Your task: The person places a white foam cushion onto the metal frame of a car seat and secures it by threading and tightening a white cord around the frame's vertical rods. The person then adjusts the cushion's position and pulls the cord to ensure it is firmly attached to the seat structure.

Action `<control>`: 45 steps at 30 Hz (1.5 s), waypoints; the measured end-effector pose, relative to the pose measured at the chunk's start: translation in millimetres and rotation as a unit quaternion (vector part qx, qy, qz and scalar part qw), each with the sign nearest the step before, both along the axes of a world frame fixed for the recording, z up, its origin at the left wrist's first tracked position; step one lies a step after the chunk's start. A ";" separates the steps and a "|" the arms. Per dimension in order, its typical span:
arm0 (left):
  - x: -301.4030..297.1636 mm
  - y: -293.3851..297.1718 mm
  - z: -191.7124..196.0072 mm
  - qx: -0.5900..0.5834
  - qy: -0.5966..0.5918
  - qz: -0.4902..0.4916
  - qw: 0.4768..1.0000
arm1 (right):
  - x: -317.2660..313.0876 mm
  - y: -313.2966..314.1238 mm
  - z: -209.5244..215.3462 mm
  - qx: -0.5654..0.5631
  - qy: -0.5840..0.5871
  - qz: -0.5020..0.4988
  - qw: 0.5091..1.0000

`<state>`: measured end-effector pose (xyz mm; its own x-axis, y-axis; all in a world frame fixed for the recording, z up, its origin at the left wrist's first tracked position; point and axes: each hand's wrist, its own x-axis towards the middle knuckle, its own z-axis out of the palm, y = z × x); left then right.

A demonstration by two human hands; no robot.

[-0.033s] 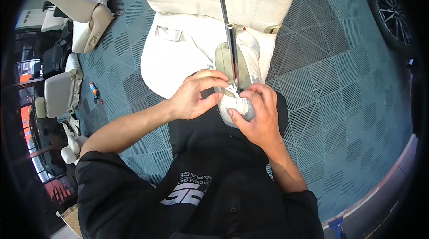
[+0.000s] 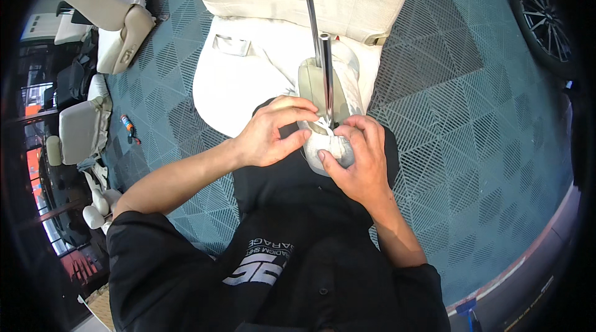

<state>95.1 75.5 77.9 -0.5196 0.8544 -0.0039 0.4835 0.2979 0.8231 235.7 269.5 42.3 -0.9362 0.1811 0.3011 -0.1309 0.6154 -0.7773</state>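
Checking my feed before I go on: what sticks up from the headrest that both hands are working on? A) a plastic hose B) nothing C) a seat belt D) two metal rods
D: two metal rods rise from the beige headrest, while the left hand and the right hand hold the pale cover at its near end.

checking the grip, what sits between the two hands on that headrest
In the head view, the two metal posts and a bunched white cover lie between the left hand and right hand on the headrest.
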 end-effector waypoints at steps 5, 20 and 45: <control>11.7 10.0 -7.0 -0.006 0.018 -0.008 1.000 | 4.5 -11.5 7.0 0.009 -0.028 -0.027 0.999; 17.0 22.4 4.1 -0.008 0.061 -0.130 0.990 | 17.6 7.7 -13.9 -0.060 -0.030 0.040 0.997; 58.0 42.3 17.7 -0.140 0.190 0.034 0.971 | -14.3 -14.9 -42.8 -0.096 0.152 -0.174 0.968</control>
<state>153.1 117.8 95.6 -0.5842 0.8112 -0.0278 0.7075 0.5257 0.4723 221.4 254.6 -0.5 -0.6822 0.5488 0.4831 -0.1825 0.5120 -0.8394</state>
